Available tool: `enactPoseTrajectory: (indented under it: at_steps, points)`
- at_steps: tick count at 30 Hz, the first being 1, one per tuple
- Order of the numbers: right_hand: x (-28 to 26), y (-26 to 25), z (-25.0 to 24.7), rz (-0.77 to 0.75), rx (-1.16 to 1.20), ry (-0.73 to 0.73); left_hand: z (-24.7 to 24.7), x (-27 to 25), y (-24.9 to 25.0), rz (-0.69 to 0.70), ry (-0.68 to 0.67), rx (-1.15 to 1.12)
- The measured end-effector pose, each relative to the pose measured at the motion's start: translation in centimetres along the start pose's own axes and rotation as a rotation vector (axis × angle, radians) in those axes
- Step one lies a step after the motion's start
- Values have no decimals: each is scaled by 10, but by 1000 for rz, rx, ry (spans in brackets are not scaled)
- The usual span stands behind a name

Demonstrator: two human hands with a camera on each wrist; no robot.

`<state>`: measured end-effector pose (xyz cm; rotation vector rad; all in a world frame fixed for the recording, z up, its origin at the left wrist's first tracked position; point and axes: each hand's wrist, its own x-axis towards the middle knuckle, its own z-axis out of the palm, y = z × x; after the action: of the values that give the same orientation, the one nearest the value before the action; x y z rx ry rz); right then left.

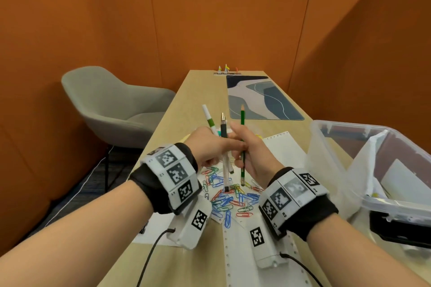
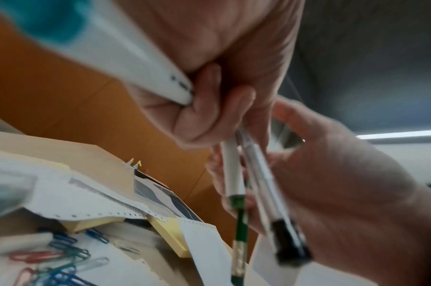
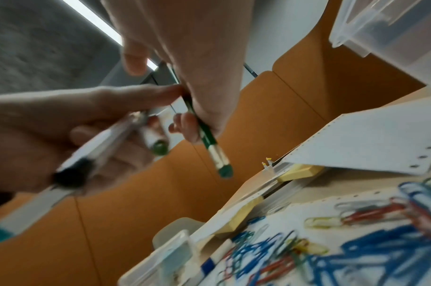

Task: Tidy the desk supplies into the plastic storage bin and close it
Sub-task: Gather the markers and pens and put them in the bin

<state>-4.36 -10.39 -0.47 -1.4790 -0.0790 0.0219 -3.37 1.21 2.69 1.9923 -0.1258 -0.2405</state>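
Both wrists fill the foreground, raised over a spill of paper clips (image 1: 229, 196) on the counter (image 1: 198, 91). Left hand (image 1: 211, 144) has its grip curled round a green-capped marker (image 1: 209, 119) and a clear pen (image 1: 224, 147), both standing near upright, tips up. Right hand (image 1: 253, 150) pinches a green pencil (image 1: 243, 144), upright too, just beside the pens. Off to the right sits the plastic storage bin (image 1: 326, 147), lid off, white paper and a clear divider inside; the right hand is nearer it, so I'd expect the pencil to swing rightward and tip over the rim.
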Motion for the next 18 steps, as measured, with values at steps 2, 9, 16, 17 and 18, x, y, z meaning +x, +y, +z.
enactPoseTrajectory:
  at_steps: [2, 9, 16, 17, 18]
  points:
    - [-2, 0, 2, -7, 39, -83, 7, 0, 2, -4, 31, 6]
    - [-11, -3, -15, 89, -61, -318, 4, 4, 5, 55, -129, -15]
    - [-8, 1, -10, 113, 19, -268, 0, 11, 3, 82, 20, -280]
    - [-8, 1, -10, 115, 44, -266, -1, 13, 3, 86, 57, -304]
    - [-8, 1, -10, 120, 65, -266, -3, 14, 5, 89, 96, -318]
